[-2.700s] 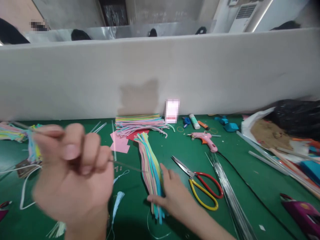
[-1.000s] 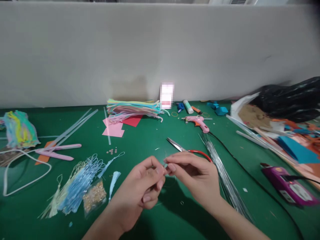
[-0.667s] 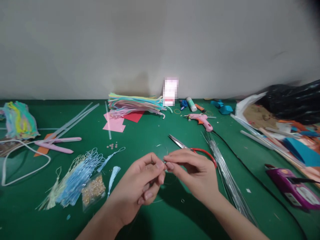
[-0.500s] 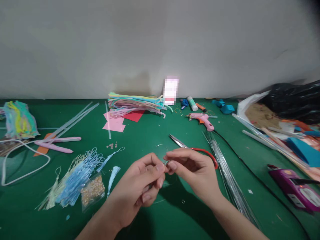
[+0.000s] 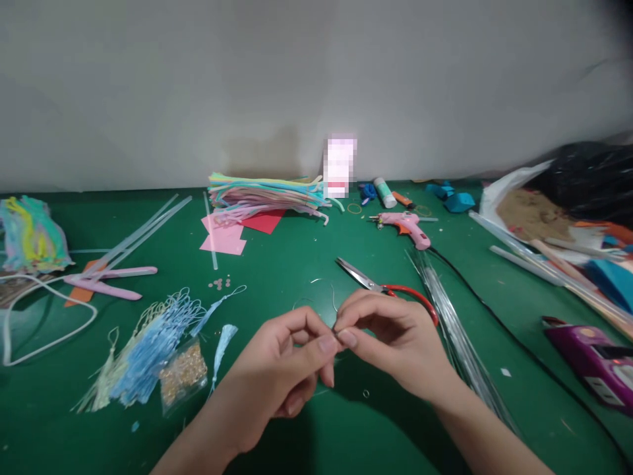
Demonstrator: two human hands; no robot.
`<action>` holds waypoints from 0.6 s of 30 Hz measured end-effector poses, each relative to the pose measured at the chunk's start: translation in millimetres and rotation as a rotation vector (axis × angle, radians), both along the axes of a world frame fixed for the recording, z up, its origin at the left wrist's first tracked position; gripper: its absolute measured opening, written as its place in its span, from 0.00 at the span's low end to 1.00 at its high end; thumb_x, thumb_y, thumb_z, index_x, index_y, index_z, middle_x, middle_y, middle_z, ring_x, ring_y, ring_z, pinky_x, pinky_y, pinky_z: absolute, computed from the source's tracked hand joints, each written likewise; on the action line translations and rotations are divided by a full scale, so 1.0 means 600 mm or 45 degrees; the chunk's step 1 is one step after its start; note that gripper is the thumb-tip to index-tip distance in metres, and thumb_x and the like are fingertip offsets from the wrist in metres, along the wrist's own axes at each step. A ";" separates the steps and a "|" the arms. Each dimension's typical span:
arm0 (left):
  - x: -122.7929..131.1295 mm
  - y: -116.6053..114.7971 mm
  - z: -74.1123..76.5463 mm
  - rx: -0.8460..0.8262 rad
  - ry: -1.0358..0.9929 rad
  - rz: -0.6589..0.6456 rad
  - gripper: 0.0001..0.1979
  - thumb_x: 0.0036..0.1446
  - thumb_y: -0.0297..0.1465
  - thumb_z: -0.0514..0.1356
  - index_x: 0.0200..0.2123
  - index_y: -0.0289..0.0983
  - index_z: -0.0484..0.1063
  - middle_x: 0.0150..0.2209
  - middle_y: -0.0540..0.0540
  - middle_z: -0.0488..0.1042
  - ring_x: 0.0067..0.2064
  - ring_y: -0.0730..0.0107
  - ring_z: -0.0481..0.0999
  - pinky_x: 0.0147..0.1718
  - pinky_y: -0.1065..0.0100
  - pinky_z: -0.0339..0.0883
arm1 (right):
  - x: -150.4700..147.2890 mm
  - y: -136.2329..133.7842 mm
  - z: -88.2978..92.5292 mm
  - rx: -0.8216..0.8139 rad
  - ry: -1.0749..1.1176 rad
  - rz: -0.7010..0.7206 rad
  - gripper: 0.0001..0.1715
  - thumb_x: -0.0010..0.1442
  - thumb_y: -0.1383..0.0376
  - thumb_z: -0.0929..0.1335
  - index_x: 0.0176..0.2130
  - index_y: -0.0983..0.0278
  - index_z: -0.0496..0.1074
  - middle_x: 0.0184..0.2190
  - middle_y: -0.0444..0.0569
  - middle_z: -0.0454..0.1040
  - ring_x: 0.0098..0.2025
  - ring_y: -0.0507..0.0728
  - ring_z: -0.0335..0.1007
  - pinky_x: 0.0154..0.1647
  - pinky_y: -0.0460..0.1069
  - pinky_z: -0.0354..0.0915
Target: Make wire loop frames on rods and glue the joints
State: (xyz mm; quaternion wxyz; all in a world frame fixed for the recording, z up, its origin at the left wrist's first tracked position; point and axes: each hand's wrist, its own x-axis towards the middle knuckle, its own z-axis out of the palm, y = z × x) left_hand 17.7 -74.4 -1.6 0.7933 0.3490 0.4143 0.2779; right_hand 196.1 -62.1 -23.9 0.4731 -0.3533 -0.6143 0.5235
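Note:
My left hand (image 5: pixel 291 366) and my right hand (image 5: pixel 393 343) meet above the green table, thumb and forefinger of each pinched together. A thin pale thread (image 5: pixel 333 298) runs out from between the fingertips; whatever small part sits in the pinch is mostly hidden. Just beyond my right hand lie scissors (image 5: pixel 363 276) with red handles, blades apart. A small metal ring (image 5: pixel 366 394) rests on the table below the hands. To the left of my left hand are a light blue tassel (image 5: pixel 225 346) and a clear bag of gold-coloured small parts (image 5: pixel 182 375).
Blue and pale tassels (image 5: pixel 143 356) lie at left, near pink pliers-like handles (image 5: pixel 116 290). Pipe cleaners (image 5: pixel 267 198) are stacked at the back. A pink glue gun (image 5: pixel 408 227) trails a black cord past wires (image 5: pixel 457 330) to a purple power strip (image 5: pixel 588 363).
Both hands have shifted slightly right, fingertips now closer together. The view has tilted a little, moving the background. The scissors and ring lie as before.

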 end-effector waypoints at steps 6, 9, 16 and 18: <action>0.002 -0.005 0.000 0.143 0.076 0.030 0.12 0.58 0.39 0.61 0.29 0.38 0.66 0.21 0.55 0.66 0.15 0.86 0.51 0.13 0.80 0.41 | 0.004 0.000 0.002 -0.043 -0.032 0.020 0.02 0.57 0.67 0.72 0.33 0.61 0.77 0.29 0.46 0.75 0.30 0.51 0.72 0.29 0.46 0.70; 0.001 -0.008 0.004 0.090 -0.030 0.042 0.12 0.59 0.39 0.61 0.29 0.38 0.66 0.20 0.56 0.65 0.15 0.87 0.48 0.12 0.79 0.39 | 0.005 -0.001 0.001 -0.140 0.136 0.064 0.07 0.56 0.67 0.73 0.37 0.59 0.79 0.32 0.47 0.75 0.29 0.51 0.74 0.28 0.46 0.73; 0.001 -0.006 0.007 -0.064 -0.169 -0.029 0.11 0.58 0.37 0.62 0.29 0.38 0.66 0.19 0.57 0.64 0.15 0.86 0.46 0.12 0.80 0.37 | 0.006 0.001 0.009 -0.003 0.083 0.046 0.09 0.52 0.69 0.75 0.35 0.57 0.81 0.29 0.46 0.77 0.27 0.51 0.73 0.24 0.45 0.71; 0.000 -0.005 0.006 -0.081 -0.188 -0.046 0.11 0.58 0.37 0.62 0.28 0.38 0.65 0.19 0.57 0.64 0.14 0.86 0.45 0.11 0.80 0.36 | 0.006 0.001 0.010 0.052 0.031 0.045 0.07 0.52 0.69 0.74 0.34 0.58 0.80 0.29 0.46 0.77 0.27 0.51 0.72 0.25 0.45 0.70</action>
